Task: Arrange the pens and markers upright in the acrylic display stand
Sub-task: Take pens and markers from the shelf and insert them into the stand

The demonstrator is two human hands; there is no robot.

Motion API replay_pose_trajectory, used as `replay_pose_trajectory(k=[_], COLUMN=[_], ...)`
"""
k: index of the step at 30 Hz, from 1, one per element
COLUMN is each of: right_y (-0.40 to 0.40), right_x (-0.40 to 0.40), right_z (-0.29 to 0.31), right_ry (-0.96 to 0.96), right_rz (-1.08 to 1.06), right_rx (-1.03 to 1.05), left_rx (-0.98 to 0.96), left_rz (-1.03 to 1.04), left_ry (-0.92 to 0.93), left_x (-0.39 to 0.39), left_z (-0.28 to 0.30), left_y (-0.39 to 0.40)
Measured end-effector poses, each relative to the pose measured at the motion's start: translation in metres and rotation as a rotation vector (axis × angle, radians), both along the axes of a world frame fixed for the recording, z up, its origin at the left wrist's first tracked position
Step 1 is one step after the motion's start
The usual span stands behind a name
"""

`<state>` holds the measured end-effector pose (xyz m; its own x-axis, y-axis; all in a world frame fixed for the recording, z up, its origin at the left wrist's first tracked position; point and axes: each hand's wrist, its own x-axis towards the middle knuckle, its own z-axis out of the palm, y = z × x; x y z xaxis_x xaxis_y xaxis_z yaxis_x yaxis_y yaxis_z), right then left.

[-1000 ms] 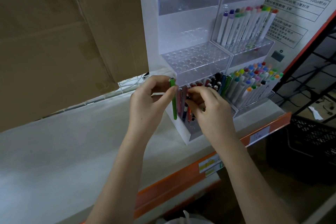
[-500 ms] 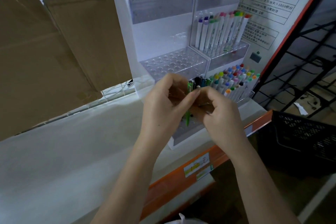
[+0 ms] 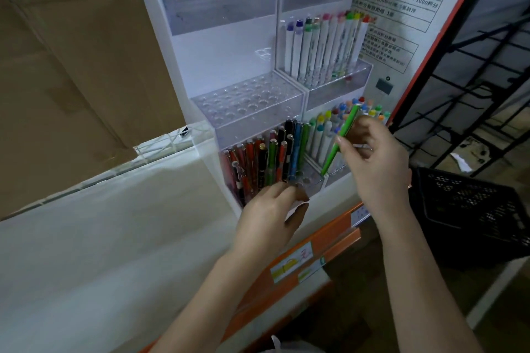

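Head view: right hand pinches green pen

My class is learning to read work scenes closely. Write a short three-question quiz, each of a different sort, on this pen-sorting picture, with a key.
1. True or false: the bright green pen stands fully upright in a hole of the clear acrylic display stand.
2. Which hand holds the green pen? A) left hand B) right hand C) neither
3. Fill in: the white-barrelled markers with coloured caps stand in the stand's ______ half.

Key: 1. False, it is tilted in the hand. 2. B. 3. right.
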<state>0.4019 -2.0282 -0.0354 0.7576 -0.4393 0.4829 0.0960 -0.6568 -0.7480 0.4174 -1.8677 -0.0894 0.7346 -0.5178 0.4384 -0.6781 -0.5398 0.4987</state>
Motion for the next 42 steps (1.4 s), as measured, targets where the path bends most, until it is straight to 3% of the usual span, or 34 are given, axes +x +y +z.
replay_pose_trajectory(k=[4,18,31,42], right_y=[0.001,0.006,0.012,0.019], right_x=[0.008,0.022,0.028,0.028], right_z=[-0.004,-0.013,-0.024,-0.024], right_ry=[-0.042,-0.129,-0.118,-0.002], right_rz=[0.005,0.010,0.033,-0.029], right_rx=[-0.035,-0.136,-0.337,-0.295], left_rx=[0.051,0.099,0.100,0.088], left_rz=[-0.018,-0.001,-0.006,-0.016], left_ry=[-0.105,-0.115,-0.097,-0.098], left_x=[0.001,0.005,0.005,0.007], left_z=[-0.004,-0.006,-0.003,-0.004], left_y=[-0.003,0.000,0.002,0.003])
